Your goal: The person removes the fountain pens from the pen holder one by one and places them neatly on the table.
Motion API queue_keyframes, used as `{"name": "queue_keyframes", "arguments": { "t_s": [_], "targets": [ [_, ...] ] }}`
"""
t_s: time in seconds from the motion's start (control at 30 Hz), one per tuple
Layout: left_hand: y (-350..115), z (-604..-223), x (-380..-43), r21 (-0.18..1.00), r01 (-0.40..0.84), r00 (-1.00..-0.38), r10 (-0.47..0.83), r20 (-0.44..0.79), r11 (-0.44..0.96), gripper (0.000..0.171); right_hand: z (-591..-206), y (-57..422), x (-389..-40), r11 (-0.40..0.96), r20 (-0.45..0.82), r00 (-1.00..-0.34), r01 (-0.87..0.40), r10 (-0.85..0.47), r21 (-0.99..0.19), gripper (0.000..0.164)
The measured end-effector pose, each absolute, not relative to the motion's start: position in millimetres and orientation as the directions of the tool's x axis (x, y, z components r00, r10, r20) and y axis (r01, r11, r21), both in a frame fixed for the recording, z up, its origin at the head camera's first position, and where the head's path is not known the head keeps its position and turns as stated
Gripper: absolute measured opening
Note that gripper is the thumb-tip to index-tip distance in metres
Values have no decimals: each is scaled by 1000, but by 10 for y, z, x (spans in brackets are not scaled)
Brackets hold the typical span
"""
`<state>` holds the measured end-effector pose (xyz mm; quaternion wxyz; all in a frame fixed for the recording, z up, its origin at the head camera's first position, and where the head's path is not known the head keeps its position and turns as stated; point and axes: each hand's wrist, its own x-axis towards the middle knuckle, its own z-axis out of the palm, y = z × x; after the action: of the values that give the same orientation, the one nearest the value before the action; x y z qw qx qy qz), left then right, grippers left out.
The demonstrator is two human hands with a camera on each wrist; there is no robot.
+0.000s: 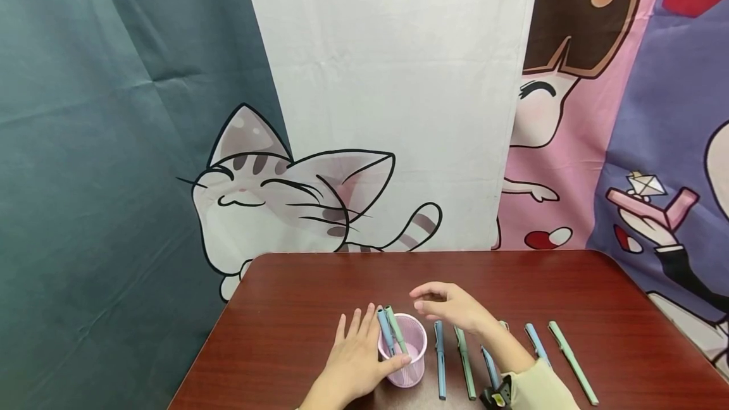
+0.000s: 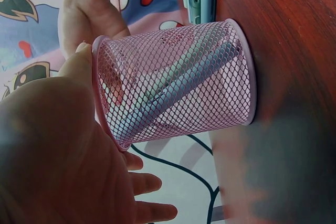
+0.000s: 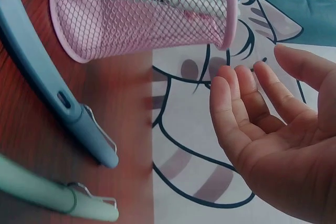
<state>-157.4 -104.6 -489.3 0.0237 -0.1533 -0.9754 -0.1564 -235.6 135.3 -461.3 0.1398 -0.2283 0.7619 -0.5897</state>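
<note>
A pink mesh pen cup stands upright on the table with a blue pen and a green pen leaning inside it. Against the cup's left side is my left hand, its fingers spread straight and its thumb lying over the near rim. My right hand hovers just beyond and to the right of the cup, fingers loosely bent. In the right wrist view the right hand holds nothing, its palm and fingertips facing the cup's mouth.
Right of the cup a blue pen and a green pen lie side by side. Farther right are more pens, including a green pen at the end; my right forearm partly covers some. A printed cloth hangs behind the brown table.
</note>
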Motion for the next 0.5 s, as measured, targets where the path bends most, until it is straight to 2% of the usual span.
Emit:
{"name": "queue_keyframes", "arguments": {
  "t_s": [0.5],
  "targets": [
    [-1048, -4895, -1575, 297, 309, -951, 292, 101, 904, 104, -4657, 1138, -2359, 198, 80, -844, -215, -530, -956, 34]
  ]
}}
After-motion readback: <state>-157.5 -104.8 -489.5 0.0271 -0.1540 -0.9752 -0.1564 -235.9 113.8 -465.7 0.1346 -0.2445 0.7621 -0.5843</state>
